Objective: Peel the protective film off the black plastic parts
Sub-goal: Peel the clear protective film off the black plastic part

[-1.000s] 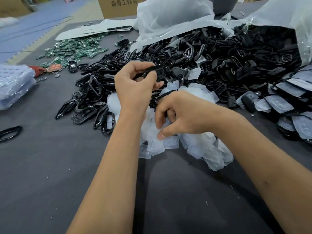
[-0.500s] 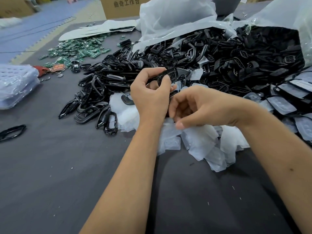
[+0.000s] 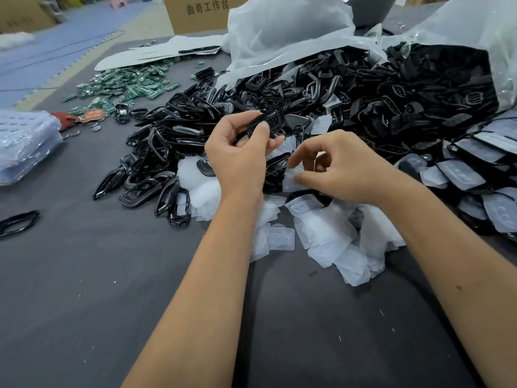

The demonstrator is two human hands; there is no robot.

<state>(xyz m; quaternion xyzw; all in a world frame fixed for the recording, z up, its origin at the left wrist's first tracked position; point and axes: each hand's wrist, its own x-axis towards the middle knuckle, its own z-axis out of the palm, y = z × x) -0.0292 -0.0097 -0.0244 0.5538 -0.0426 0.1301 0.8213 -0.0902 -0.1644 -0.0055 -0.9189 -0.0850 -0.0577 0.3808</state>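
green circuit boards [image 3: 126,89], cardboard box [image 3: 201,12], coins [image 3: 84,130] on table [image 3: 112,303].

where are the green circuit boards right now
In the head view, the green circuit boards lie scattered at the far left of the table, left of the black plastic parts pile.

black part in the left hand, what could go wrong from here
The left hand pinches the black part only by its edge, so a hard pull could drop it into the unpeeled pile. The right hand hovers over the loose film scraps; scraps might cling or get mixed with parts.
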